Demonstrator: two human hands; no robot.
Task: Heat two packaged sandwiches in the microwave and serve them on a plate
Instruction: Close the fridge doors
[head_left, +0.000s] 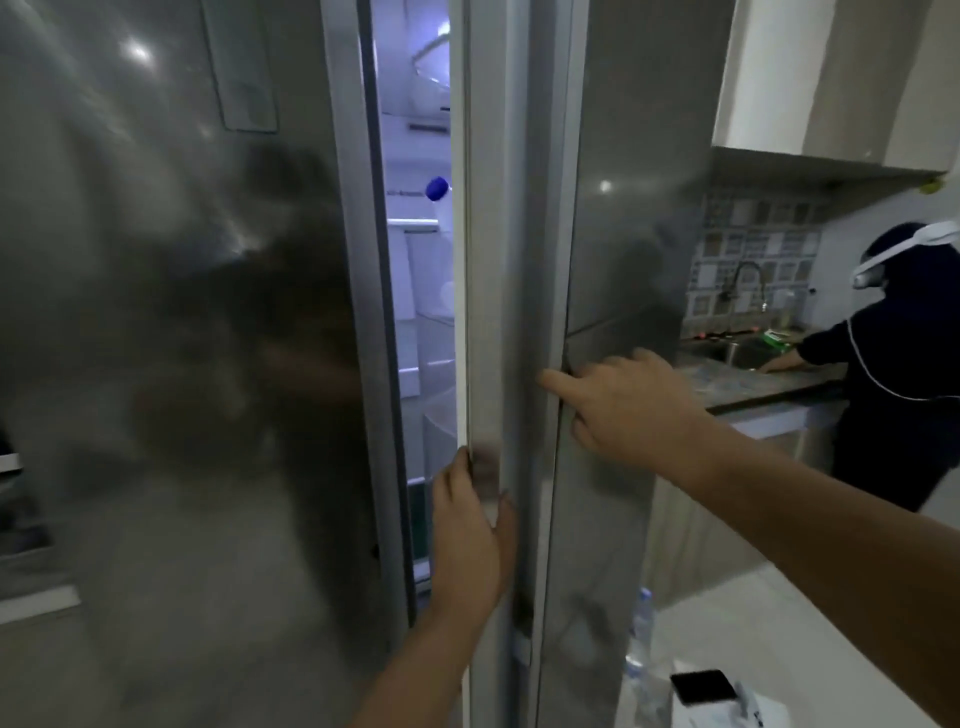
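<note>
A steel double-door fridge fills the view. Its right door (613, 208) stands slightly ajar, and a narrow lit gap (421, 260) shows white shelves and a blue bottle cap (437, 188). My left hand (470, 535) grips the inner edge of the right door low down. My right hand (623, 402) lies flat on the front of that door, fingers spread. The left door (182, 312) is closed. No sandwiches, microwave or plate are visible.
Another person (904, 374) in dark clothes stands at the right by a counter (753, 382) with a sink and tap (745, 283). A water bottle (641, 639) and a white box with a dark device (701, 688) sit low at the right.
</note>
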